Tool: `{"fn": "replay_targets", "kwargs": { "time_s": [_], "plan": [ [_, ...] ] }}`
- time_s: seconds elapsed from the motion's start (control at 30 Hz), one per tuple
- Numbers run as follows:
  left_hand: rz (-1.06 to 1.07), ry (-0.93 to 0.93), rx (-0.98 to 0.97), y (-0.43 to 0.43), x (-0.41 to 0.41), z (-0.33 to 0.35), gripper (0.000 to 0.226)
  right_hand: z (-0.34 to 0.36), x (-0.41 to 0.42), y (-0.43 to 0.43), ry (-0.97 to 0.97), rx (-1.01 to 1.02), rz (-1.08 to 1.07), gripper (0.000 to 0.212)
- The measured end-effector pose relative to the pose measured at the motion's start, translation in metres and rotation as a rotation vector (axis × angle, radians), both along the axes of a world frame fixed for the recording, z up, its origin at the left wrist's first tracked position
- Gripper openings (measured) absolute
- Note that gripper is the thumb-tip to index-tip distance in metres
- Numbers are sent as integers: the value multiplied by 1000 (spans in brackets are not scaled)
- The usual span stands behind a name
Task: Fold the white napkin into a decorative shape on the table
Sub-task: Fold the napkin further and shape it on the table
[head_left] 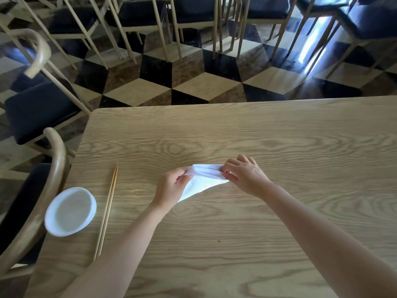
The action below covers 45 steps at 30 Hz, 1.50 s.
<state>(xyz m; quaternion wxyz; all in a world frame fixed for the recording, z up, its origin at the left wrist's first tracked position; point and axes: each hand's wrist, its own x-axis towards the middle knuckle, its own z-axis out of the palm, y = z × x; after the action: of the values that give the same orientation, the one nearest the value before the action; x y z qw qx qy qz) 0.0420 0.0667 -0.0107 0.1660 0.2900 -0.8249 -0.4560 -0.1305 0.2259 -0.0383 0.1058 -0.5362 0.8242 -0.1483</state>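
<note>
A checkered floor (150,89) of black, cream and brown tiles fills the far part of the view, with rows of pale-framed chairs (193,9) with dark seats standing on it. In front lies a light wooden bench (236,130) with a strong grain. Two more chairs stand at its left edge, the farther one (38,108) turned at an angle and the nearer one (58,151) with its curved back rail against the bench side.

Both bare forearms reach in from the near edge toward the middle of the bench. The right hand (245,175) has its fingers curled down and pinches the right end of the napkin (202,179). The left hand (171,186) pinches the left end between thumb and fingers.

A white bowl (69,211) sits near the left edge of the bench, well apart from the hands. The white napkin is in the middle of the bench, folded to a rough triangle. Its bunched upper edge is stretched between the two hands and its point lies toward the left wrist. A pair of wooden chopsticks (107,209) lies side by side between the bowl and the left arm.
</note>
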Motion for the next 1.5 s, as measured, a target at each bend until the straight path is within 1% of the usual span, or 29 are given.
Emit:
{"fn": "replay_targets", "kwargs": {
  "time_s": [0.03, 0.07, 0.1, 0.13, 0.17, 0.2, 0.23, 0.27, 0.33, 0.37, 0.43, 0.47, 0.5, 0.53, 0.6, 0.67, 0.73, 0.77, 0.83, 0.9, 0.97, 1.03, 1.1, 1.23, 1.37, 1.5],
  "plan": [
    [24, -13, 53, -3, -1, 1, 9, 2, -1, 2, -17, -7, 8, 19],
    [31, -25, 107, -5, -2, 2, 8, 3, -2, 5, -113, -25, -11, 16],
    [28, -35, 161, -8, -3, 3, 9, 6, -4, 7, -295, -64, -75, 12],
    [30, -46, 207, -9, -3, 4, 11, 12, -5, 9, -547, -132, -180, 11],
    [38, -61, 243, -11, -3, 5, 15, 18, -6, 10, -803, -218, -294, 14],
    [46, -76, 266, -12, -3, 6, 19, 23, -7, 12, -997, -290, -382, 17],
    [49, -87, 285, -14, -3, 6, 24, 27, -8, 14, -1107, -321, -412, 21],
    [46, -90, 306, -14, -3, 6, 29, 30, -6, 15, -1182, -318, -393, 25],
    [28, -85, 361, -15, -3, 6, 32, 33, 1, 12, -1238, -277, -330, 31],
    [22, -84, 370, -16, -3, 5, 32, 34, 4, 9, -1220, -271, -322, 30],
    [14, -87, 372, -16, -3, 4, 33, 34, 7, 4, -1100, -267, -340, 17],
    [10, -87, 381, -16, -3, 3, 30, 35, 8, 3, -1050, -265, -356, 9],
    [5, -91, 386, -16, -3, 2, 24, 33, 7, 3, -1033, -260, -375, 6],
    [-1, -99, 381, -16, -4, 1, 17, 30, 7, 4, -1045, -255, -405, 8],
    [-16, -134, 303, -15, -7, -2, 18, 20, 7, 6, -1049, -225, -476, 9],
    [15, -195, 256, -15, -10, -10, 9, 8, 10, 9, -1028, -170, -532, 6],
    [80, -286, 222, -13, -9, -19, 25, -3, 14, 13, -981, -142, -580, 9],
    [107, -332, 154, -11, -8, -23, 30, -7, 15, 15, -936, -144, -605, 11],
    [99, -391, -108, -5, -5, -28, 37, -13, 21, 20, -840, -153, -648, 12],
    [-10, -348, -349, 6, -9, -28, 38, -15, 30, 23, -760, -152, -628, 12],
    [-140, -267, -465, 20, -21, -29, 30, -16, 41, 24, -711, -145, -557, 18],
    [-255, -248, -513, 33, -35, -31, 21, -18, 50, 23, -668, -139, -488, 26],
    [-330, -281, -528, 39, -48, -35, 18, -22, 55, 21, -602, -145, -481, 26],
    [-396, -414, -507, 35, -66, -42, 22, -27, 60, 13, -518, -187, -579, 15],
    [-470, -500, -347, 30, -75, -35, 22, -28, 65, 6, -467, -216, -651, 13],
    [-436, -437, -114, 23, -75, -27, 16, -25, 67, -3, -515, -307, -730, 7]
  ]
}}
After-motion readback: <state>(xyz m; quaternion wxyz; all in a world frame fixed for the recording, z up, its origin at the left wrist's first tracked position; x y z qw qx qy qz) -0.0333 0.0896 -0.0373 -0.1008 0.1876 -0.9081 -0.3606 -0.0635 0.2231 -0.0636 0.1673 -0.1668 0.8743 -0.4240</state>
